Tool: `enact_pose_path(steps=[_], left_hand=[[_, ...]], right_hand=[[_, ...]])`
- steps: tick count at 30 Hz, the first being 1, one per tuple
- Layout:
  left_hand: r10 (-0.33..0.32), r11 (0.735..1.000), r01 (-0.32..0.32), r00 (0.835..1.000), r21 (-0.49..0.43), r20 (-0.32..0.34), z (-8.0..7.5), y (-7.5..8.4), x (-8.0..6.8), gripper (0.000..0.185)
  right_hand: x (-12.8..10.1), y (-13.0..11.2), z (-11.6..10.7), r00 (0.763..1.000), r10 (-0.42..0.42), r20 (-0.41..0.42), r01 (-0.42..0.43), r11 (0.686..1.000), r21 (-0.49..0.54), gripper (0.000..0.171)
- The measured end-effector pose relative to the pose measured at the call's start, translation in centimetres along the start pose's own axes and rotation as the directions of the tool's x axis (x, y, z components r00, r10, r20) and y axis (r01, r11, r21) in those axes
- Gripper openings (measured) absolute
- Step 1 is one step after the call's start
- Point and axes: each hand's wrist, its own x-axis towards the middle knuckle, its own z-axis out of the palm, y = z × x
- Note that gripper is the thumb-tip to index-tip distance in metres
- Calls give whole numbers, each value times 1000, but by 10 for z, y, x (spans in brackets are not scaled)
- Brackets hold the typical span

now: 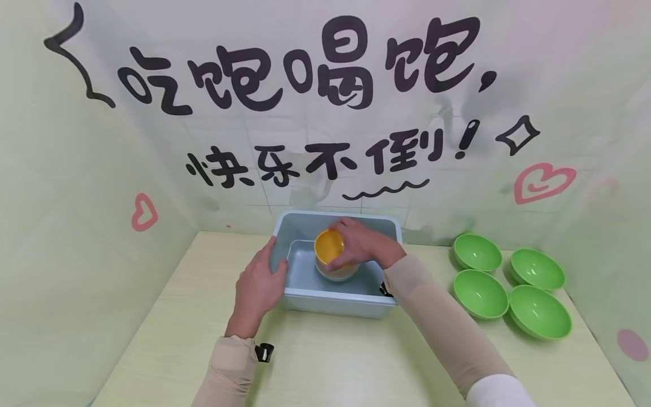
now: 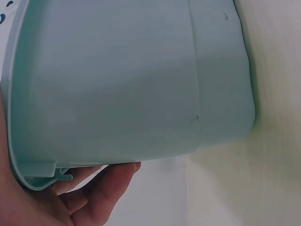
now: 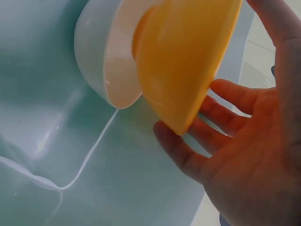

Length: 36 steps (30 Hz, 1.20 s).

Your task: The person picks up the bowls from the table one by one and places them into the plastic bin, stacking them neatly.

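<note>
Pale wood surface [image 1: 325, 362], green walls with doodles; your left hand [image 1: 259, 288] grips the tub [image 1: 335, 299] rim; your right hand [image 1: 358, 243] curls round the yellow bowl [image 1: 329, 249] inside.

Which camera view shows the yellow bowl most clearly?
The right wrist view: the yellow bowl fills the frame, tilted in a white bowl, gripped by the right hand. The head view shows the yellow bowl small and partly covered. The left wrist view misses it.

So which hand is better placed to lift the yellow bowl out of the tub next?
Probably the right hand: its fingers already curl round the yellow bowl in the blue tub. The left hand grips the tub's left rim, steadying it.
</note>
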Motion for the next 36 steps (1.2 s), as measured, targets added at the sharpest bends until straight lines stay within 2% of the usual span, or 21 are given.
enact_pose_path(steps=[6, 13, 22, 31, 36], left_hand=[[-8, 1000, 8, 1000, 1, 16, -1, -1, 0, 63], [-11, 1000, 11, 1000, -2, 13, -1, -1, 0, 62], [7, 1000, -7, 1000, 5, 2, 1, -3, 1, 63], [-3, 1000, 3, 999, 6, 36, 1, -2, 4, 64], [1, 1000, -1, 1000, 12, 30, 0, -2, 6, 64]], right_hand=[[1, -1, 2, 999, 0, 45, 1, 1000, -18, 91], [3, -1, 3, 996, 44, 79, -38, 997, -72, 91], [5, 0, 6, 993, 67, 94, -53, 988, -144, 91], [9, -2, 11, 991, 78, 111, -55, 978, -199, 94], [13, -3, 13, 989, 85, 125, -54, 971, -233, 95]])
